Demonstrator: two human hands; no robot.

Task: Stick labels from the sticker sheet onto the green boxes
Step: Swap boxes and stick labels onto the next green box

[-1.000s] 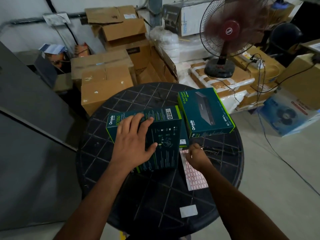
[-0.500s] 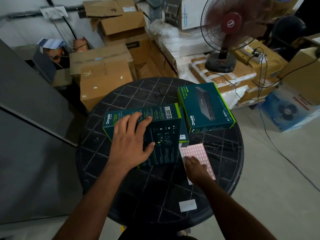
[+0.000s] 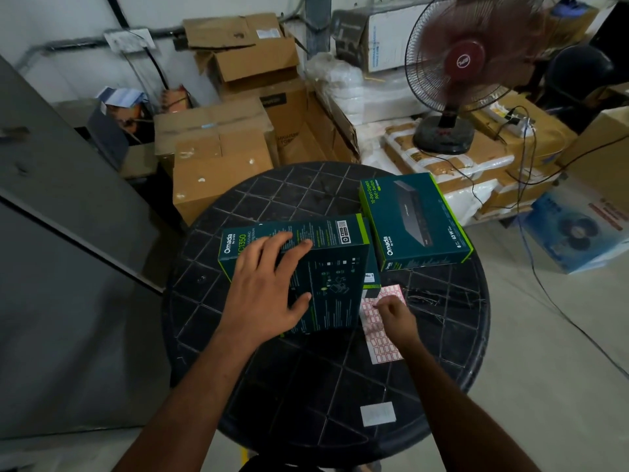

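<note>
Head view looks down on a round black table [image 3: 272, 386], and every place below is given relative to the near green box [image 3: 326, 287] at its middle. That box lies flat with its printed back up; the left hand [image 3: 269, 294] rests spread on it, fingers straight and wide, thumb out along the top face, pressing rather than gripping. Just beside the box's right edge lies the sticker sheet [image 3: 381, 338], a thin white sheet with rows of small red-bordered labels. The right hand [image 3: 394, 311] is on the sheet's upper part with its fingers curled down toward a label; whether they already pinch one cannot be told, since the fingertips are hidden under the hand. A second green box [image 3: 415, 219] sits beyond the first box's right corner, close to it, its picture side up. The boxes look like stiff, light cardboard that will slide on the table unless held flat, as the left hand does. The sheet looks flimsy and likely to lift with a label, so I judge a label is best picked at a corner while the sheet is held down. A narrower green box seems to lie partly under the near one, mostly covered. A small white patch [image 3: 377, 413] lies on the table nearer the person; what it is cannot be made out.
</note>
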